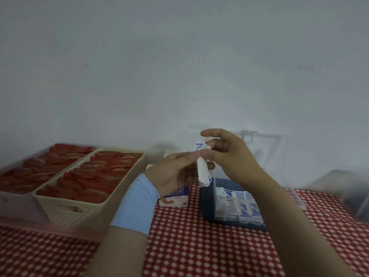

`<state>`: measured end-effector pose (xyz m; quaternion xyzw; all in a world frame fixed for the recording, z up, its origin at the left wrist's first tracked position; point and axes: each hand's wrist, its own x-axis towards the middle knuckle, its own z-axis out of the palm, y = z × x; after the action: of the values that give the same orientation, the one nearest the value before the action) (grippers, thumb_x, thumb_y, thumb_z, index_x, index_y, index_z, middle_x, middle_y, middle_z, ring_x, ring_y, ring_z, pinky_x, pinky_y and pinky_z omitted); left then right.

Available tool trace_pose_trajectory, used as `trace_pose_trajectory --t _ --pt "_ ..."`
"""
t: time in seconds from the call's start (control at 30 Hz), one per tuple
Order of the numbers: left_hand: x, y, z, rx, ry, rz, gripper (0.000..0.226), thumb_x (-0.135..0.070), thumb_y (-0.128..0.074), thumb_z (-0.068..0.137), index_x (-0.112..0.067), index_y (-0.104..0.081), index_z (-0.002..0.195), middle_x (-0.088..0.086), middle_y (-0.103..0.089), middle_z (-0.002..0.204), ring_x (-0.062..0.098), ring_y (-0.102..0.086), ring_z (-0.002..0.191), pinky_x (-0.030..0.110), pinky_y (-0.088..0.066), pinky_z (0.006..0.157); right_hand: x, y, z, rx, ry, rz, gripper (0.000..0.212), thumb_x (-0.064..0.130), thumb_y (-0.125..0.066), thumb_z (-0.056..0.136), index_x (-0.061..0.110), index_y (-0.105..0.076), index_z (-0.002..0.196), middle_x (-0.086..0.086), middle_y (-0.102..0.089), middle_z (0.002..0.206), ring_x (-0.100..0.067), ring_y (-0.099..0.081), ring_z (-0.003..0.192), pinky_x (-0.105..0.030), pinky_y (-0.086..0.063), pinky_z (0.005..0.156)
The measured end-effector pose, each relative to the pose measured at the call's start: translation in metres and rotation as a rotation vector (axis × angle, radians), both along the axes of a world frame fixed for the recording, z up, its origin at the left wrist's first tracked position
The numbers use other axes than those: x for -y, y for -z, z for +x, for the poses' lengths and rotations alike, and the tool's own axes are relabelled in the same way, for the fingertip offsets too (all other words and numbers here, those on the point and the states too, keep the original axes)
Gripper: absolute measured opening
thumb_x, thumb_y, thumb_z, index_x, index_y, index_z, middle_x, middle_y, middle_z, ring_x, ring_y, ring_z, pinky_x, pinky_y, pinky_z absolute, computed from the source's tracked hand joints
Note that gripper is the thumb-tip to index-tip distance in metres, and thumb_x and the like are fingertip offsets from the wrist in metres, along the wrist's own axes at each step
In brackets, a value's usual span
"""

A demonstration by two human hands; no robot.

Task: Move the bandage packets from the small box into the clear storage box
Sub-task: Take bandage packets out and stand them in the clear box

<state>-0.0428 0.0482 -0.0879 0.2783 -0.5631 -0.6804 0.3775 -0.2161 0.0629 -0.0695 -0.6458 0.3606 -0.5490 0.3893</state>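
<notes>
Both hands are raised above the table (pixel 179 242), which has a red-and-white checked cloth; the left hand (pixel 175 173), with a light blue wristband (pixel 135 206), grips a stack of bandage packets (pixel 203 170) held upright; the right hand (pixel 225 154) pinches the top of the same stack with curled fingers. The small box (pixel 175 198), white and purple, stands on the table just below the left hand. The clear storage box (pixel 206 206) sits to its right on a dark blue base, with more packets (pixel 243 209) filed in rows inside. At the far left, a cream basket (pixel 79 210) and a pink basket (pixel 14 206) hold red wrapped items.
</notes>
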Motion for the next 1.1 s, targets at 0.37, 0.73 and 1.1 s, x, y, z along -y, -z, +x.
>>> trace_pose_trajectory --t 0.37,0.73,1.1 --pt "-0.005 0.005 -0.026 -0.069 0.079 0.095 0.042 -0.042 -0.062 0.082 -0.013 -0.071 0.112 0.009 -0.073 0.092 0.018 -0.069 0.073 0.028 -0.058 0.067 -0.013 0.008 -0.023 0.110 0.046 0.036 0.037 -0.005 -0.075 0.082 0.014 -0.072 0.114 0.001 -0.066 0.086 -0.017 -0.061 0.066 -0.021 -0.053 0.068" --pt "0.000 0.011 -0.037 -0.305 -0.042 0.198 0.038 -0.028 -0.062 0.086 -0.002 -0.065 0.115 0.013 -0.070 0.099 0.020 -0.070 0.082 0.029 -0.060 0.070 -0.023 -0.001 -0.027 -0.302 0.221 -0.095 0.017 0.032 -0.083 0.078 0.023 -0.069 0.082 0.019 -0.066 0.120 -0.001 -0.065 0.106 -0.031 -0.051 0.094" --pt "-0.006 0.011 -0.041 -0.323 -0.055 0.163 0.050 -0.031 -0.063 0.081 -0.001 -0.062 0.121 0.016 -0.068 0.109 0.023 -0.073 0.090 0.032 -0.060 0.069 -0.027 0.001 -0.021 -0.667 0.176 -0.284 0.038 0.027 -0.089 0.063 0.024 -0.053 0.074 0.017 -0.059 0.111 0.000 -0.060 0.103 -0.010 -0.047 0.081"
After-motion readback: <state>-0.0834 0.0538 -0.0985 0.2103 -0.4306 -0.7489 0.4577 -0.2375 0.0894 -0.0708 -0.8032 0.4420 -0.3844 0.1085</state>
